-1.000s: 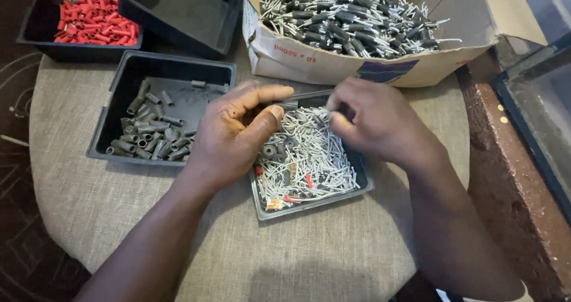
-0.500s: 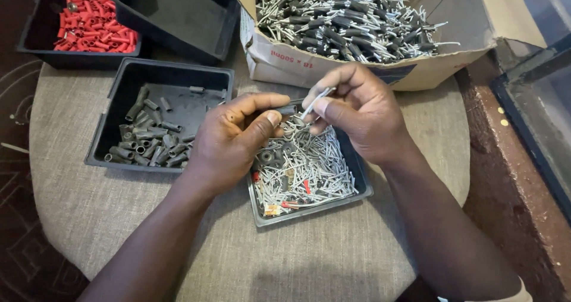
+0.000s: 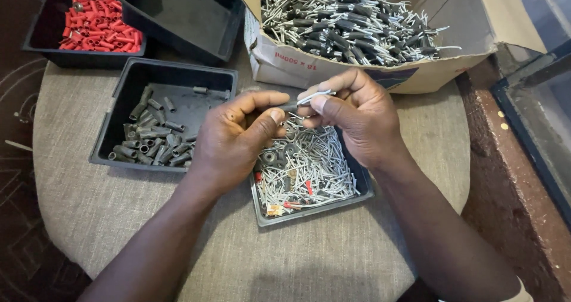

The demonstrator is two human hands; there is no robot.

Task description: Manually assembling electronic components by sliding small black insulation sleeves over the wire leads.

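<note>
My left hand [image 3: 235, 138] and my right hand [image 3: 357, 115] meet above a black tray [image 3: 309, 210] filled with thin silver metal pins. Between both sets of fingertips sits one small part [image 3: 303, 101]: a dark grey sleeve on the left-hand side with a silver pin sticking out toward my right thumb and forefinger. Each hand pinches one end of it. To the left lies another black tray [image 3: 122, 115] holding several grey sleeves.
A cardboard box [image 3: 333, 70] heaped with grey-sleeved pins stands at the back. An empty black tray [image 3: 178, 16] and a tray of red sleeves [image 3: 98, 28] sit at the back left. All rest on a round cloth-covered table [image 3: 107, 219]; its edge drops off at the right.
Both hands have lifted out of the pin tray and come together. The small part, picked from the tray, is now pinched between both hands.
</note>
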